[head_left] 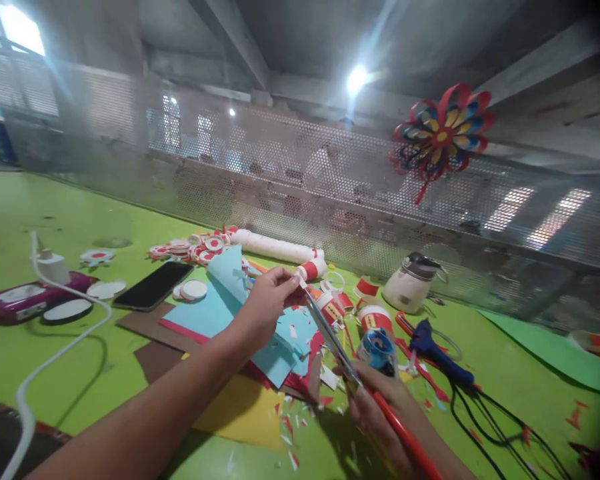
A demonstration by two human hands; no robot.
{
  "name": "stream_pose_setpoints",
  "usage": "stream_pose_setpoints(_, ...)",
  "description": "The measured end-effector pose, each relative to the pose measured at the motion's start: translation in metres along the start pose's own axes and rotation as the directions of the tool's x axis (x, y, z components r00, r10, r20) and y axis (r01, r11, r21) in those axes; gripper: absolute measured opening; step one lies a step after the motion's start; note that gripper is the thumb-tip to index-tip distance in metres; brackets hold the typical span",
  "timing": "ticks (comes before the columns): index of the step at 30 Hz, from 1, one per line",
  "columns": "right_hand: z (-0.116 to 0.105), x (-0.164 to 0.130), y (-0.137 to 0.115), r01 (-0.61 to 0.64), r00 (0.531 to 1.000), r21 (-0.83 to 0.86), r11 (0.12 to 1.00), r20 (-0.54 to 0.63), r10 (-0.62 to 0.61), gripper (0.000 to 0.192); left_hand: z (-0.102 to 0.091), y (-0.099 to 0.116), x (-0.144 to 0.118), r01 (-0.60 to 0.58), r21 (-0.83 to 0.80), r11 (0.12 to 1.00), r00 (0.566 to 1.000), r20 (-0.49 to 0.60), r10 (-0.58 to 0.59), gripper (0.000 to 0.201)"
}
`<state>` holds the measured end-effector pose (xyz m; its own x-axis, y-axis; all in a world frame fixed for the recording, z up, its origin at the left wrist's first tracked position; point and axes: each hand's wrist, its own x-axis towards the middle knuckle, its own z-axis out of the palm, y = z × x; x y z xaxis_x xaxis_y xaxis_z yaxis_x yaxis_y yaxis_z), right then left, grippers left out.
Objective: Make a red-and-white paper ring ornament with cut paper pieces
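Note:
My left hand (270, 297) reaches over the blue paper, with its thumb and fingers pinched on a small white paper piece (303, 280). Right behind those fingertips is a red-and-white paper roll or cup (313, 269); whether it is joined to the piece I cannot tell. My right hand (380, 407) grips long metal scissors (330, 337) with a red handle. Their blade tips point up and left, close to the pinched piece. Beneath both hands lie blue paper sheets (200, 320) and scattered red and white paper scraps (293, 427).
Cut paper cups (375, 319), a blue tape roll (379, 350) and a blue glue gun (440, 353) with black cord lie right. A lidded jug (411, 283) stands behind. At left are a phone (155, 285) and white cable (55, 353). Perforated metal screen (280, 173) borders the back.

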<state>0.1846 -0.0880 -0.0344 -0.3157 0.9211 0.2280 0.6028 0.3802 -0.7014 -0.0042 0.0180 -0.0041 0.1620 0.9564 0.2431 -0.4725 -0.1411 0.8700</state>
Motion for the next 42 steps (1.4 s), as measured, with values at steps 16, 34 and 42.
stream_pose_setpoints(16, -0.018, -0.010, -0.005, 0.006, 0.999, -0.118, 0.993, -0.049, -0.012, 0.049, 0.001, 0.006, -0.003, 0.052, 0.100, 0.994, 0.987, 0.143, -0.066, 0.016)
stream_pose_setpoints(34, 0.004, -0.012, 0.001, -0.030, 0.984, -0.139, 0.990, -0.176, 0.005, 0.044, 0.020, -0.011, -0.014, -0.090, -0.033, 0.995, 0.992, -0.093, 0.087, 0.013)
stream_pose_setpoints(42, 0.006, -0.011, 0.001, 0.007, 0.967, -0.185, 0.983, -0.249, -0.054, 0.041, 0.024, -0.010, -0.017, -0.106, -0.008, 0.994, 0.986, -0.131, 0.105, 0.012)
